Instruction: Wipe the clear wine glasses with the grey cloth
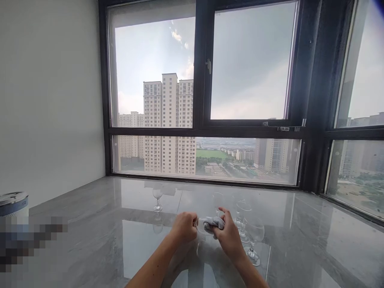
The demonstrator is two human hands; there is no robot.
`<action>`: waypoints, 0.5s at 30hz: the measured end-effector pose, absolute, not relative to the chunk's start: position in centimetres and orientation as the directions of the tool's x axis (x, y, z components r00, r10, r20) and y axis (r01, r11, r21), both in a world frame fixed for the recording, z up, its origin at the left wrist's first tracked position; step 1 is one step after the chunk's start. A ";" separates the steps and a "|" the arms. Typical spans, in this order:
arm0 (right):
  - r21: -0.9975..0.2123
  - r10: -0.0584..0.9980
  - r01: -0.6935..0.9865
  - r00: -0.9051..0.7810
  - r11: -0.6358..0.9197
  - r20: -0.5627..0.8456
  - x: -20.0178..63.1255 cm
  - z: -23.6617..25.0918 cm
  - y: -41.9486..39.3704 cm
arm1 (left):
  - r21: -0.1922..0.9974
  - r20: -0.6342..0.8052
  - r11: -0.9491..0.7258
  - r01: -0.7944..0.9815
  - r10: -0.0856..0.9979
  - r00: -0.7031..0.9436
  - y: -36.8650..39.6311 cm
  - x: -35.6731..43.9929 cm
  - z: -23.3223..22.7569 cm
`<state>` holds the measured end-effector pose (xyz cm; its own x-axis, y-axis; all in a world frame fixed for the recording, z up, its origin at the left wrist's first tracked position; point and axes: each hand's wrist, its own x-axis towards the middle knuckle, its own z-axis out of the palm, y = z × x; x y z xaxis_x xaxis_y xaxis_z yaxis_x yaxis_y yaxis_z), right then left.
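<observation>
My left hand [183, 226] is closed around a clear stemmed glass [201, 225], which shows only faintly between my two hands and looks tilted on its side. A bunched grey cloth [212, 224] is gripped in my right hand [230, 237], pressed at the glass's right end; whether it reaches inside the bowl I cannot tell. Just right of that hand stand several upright glasses, among them a near stemmed one [254, 240] and another behind it [242, 214]. Farther left, beyond my left hand, a single stemmed glass [157, 199] stands upright.
The glossy grey marble-like surface [90, 240] reflects the windows. Dark window frames [207, 182] border its far side, and a pale wall [54, 100] rises at left. A white and blue container [14, 205] sits at the left edge, beside a pixelated patch.
</observation>
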<state>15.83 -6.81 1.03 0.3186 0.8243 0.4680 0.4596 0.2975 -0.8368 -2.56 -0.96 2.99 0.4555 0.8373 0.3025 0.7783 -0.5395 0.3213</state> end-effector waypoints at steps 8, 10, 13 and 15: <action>-0.812 0.755 0.441 0.358 0.382 0.550 15.7 2.3 -7.6 | 0.522 0.341 -0.318 0.792 0.928 0.148 0.2 -4.5 4.5; -0.787 0.755 0.455 0.309 0.417 0.579 15.3 2.6 -7.9 | 0.681 0.323 -0.272 0.680 0.945 0.054 0.7 -4.6 4.5; -0.682 0.729 0.510 0.146 0.524 0.669 14.2 2.9 -9.1 | 0.824 0.280 -0.238 0.514 0.960 -0.004 1.2 -4.4 4.3; -0.564 0.683 0.555 -0.011 0.611 0.730 13.3 3.2 -10.2 | 0.904 0.237 -0.215 0.368 0.971 -0.014 1.4 -4.1 4.2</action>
